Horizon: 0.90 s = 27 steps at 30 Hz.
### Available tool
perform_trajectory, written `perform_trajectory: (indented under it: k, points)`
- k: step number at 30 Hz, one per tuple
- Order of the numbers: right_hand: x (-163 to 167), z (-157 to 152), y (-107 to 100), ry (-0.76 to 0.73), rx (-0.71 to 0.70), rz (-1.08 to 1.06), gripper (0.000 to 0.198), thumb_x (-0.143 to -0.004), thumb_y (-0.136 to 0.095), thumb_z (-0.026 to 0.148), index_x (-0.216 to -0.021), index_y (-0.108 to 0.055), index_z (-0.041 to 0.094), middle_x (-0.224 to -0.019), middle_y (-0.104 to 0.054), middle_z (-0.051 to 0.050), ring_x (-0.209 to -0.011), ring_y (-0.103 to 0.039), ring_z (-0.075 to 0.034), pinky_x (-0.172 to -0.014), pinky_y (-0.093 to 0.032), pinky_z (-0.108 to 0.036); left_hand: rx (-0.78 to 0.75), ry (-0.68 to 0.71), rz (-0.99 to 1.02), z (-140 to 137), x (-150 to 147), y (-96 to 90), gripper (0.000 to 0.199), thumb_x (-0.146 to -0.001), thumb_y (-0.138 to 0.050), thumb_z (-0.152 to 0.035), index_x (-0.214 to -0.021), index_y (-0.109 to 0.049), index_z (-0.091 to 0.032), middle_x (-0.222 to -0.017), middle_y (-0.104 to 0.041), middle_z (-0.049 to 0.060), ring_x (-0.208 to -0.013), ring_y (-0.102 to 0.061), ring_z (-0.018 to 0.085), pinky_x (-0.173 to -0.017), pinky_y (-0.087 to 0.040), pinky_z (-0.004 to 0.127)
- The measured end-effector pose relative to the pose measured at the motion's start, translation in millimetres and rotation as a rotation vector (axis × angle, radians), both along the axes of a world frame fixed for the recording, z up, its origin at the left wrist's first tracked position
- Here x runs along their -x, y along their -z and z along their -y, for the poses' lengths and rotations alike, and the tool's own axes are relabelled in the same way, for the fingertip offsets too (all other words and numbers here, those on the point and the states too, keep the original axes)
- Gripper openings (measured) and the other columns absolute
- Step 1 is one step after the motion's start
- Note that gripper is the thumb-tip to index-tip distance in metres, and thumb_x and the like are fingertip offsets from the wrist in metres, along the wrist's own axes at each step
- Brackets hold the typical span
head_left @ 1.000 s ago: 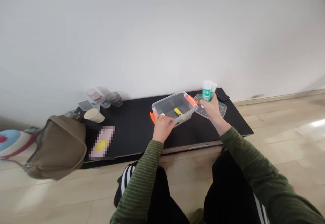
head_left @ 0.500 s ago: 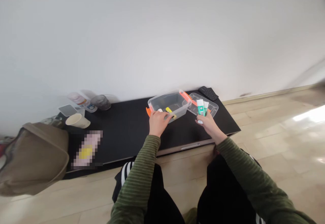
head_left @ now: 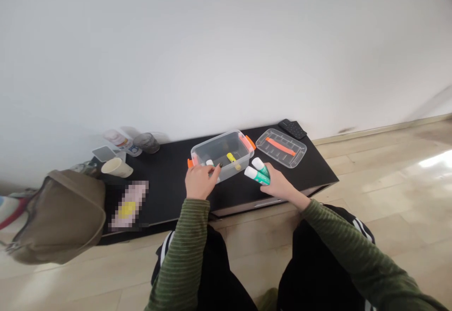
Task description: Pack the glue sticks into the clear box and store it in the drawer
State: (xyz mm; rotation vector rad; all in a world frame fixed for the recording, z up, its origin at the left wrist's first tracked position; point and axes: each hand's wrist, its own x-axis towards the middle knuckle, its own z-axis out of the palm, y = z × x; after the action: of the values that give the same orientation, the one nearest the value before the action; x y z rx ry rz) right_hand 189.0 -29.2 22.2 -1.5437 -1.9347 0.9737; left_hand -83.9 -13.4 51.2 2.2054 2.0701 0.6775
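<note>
A clear plastic storage box [head_left: 222, 142] with orange latches stands without its lid on the black table. My left hand [head_left: 200, 180] is at its front left corner, fingers over the rim and wall. Inside lie a small yellow item [head_left: 230, 157], kind unclear, and a white-ended item [head_left: 210, 162] partly hidden by that hand. In my right hand [head_left: 278, 185] are two green-and-white tubes that look like glue sticks [head_left: 256, 171], white ends pointing at the box. They are just off its front right corner. To the right lies the clear lid [head_left: 298, 159] with an orange handle.
Two black flat objects [head_left: 292, 128] lie at the table's back right. On the left are a paper cup [head_left: 117, 167], a white bottle [head_left: 122, 142], a dark glass [head_left: 146, 143], a blurred pink item [head_left: 130, 203] and a brown bag [head_left: 70, 217]. A wall rises behind the table.
The box has shifted left along with my left hand, away from the lid. My right hand has brought the glue sticks left and down, turning them from upright to pointing leftward.
</note>
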Motion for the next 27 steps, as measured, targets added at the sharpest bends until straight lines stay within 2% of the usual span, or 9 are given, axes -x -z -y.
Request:
perform_trajectory:
  k: [2,5,8,10,13,16,22,25,27]
  points:
    - [2,1,0,-0.022,-0.028,0.033,0.058,-0.061,-0.064,0.019,-0.117,-0.047,0.020,-0.095,-0.062,-0.003,-0.082,-0.058,-0.019,-0.069,-0.040,-0.027,-0.072,-0.018,0.058,5,-4,-2.7,0.041,-0.091,-0.044,-0.046,-0.070,-0.068,-0.020,-0.069,-0.067,0.008,-0.077,-0.065,0.025,-0.082,-0.045,0.038]
    - [4,2,1,-0.040,-0.080,0.074,0.058,-0.062,-0.064,0.019,-0.117,-0.047,0.020,-0.100,-0.062,-0.004,-0.085,-0.059,-0.020,-0.071,-0.041,-0.027,-0.178,0.039,0.228,19,-23,1.5,0.037,-0.095,-0.039,-0.041,-0.095,-0.069,-0.019,-0.091,-0.071,0.008,-0.089,-0.065,0.022,-0.082,-0.046,0.033]
    - [8,7,1,-0.113,-0.167,0.124,0.060,-0.064,-0.063,0.019,-0.122,-0.046,0.020,-0.111,-0.062,-0.007,-0.094,-0.060,-0.021,-0.077,-0.042,-0.029,-0.055,0.218,0.381,33,-52,12.9,0.042,-0.097,-0.034,-0.042,-0.122,-0.059,-0.019,-0.101,-0.070,0.008,-0.087,-0.065,0.019,-0.078,-0.047,0.030]
    - [11,10,2,-0.193,-0.229,0.204,0.059,-0.066,-0.062,0.019,-0.123,-0.046,0.019,-0.114,-0.061,-0.008,-0.098,-0.059,-0.023,-0.080,-0.042,-0.030,0.095,0.266,0.431,37,-69,19.2,0.045,-0.098,-0.033,-0.043,-0.132,-0.050,-0.019,-0.094,-0.070,0.005,-0.078,-0.065,0.018,-0.071,-0.047,0.028]
    - [15,13,4,-0.244,-0.281,0.352,0.054,-0.069,-0.061,0.022,-0.121,-0.047,0.017,-0.111,-0.061,-0.009,-0.096,-0.058,-0.023,-0.078,-0.041,-0.031,0.225,0.228,0.383,34,-83,21.3,0.037,-0.098,-0.032,-0.043,-0.118,-0.055,-0.021,-0.078,-0.067,0.002,-0.067,-0.063,0.018,-0.063,-0.042,0.027]
    - [16,10,5,-0.227,-0.345,0.483,0.048,-0.075,-0.058,0.023,-0.121,-0.047,0.016,-0.107,-0.061,-0.010,-0.091,-0.056,-0.023,-0.073,-0.040,-0.031,0.245,0.171,0.318,29,-87,18.4,0.033,-0.099,-0.030,-0.041,-0.102,-0.056,-0.022,-0.070,-0.062,0.001,-0.062,-0.061,0.018,-0.060,-0.038,0.027]
    - [5,5,3,-0.252,-0.485,0.637,0.035,-0.085,-0.052,0.027,-0.118,-0.050,0.014,-0.098,-0.060,-0.011,-0.086,-0.053,-0.024,-0.069,-0.035,-0.032,0.228,0.150,0.410,29,-90,18.9,0.029,-0.099,-0.030,-0.040,-0.101,-0.052,-0.021,-0.071,-0.063,0.001,-0.063,-0.062,0.018,-0.060,-0.039,0.027]
    - [-11,1,6,-0.164,-0.428,0.679,0.030,-0.088,-0.048,0.023,-0.116,-0.051,0.016,-0.100,-0.061,-0.012,-0.090,-0.055,-0.025,-0.072,-0.036,-0.032,0.220,0.075,0.475,27,-81,17.8,0.031,-0.100,-0.026,-0.040,-0.100,-0.050,-0.021,-0.064,-0.061,0.000,-0.058,-0.061,0.018,-0.060,-0.041,0.028]
    - [-25,-7,12,-0.055,-0.291,0.678,0.037,-0.083,-0.053,0.021,-0.119,-0.049,0.017,-0.106,-0.061,-0.012,-0.095,-0.057,-0.026,-0.073,-0.037,-0.032,0.234,0.072,0.458,23,-76,17.9,0.033,-0.100,-0.023,-0.040,-0.101,-0.049,-0.021,-0.063,-0.060,-0.001,-0.057,-0.062,0.018,-0.061,-0.043,0.028]
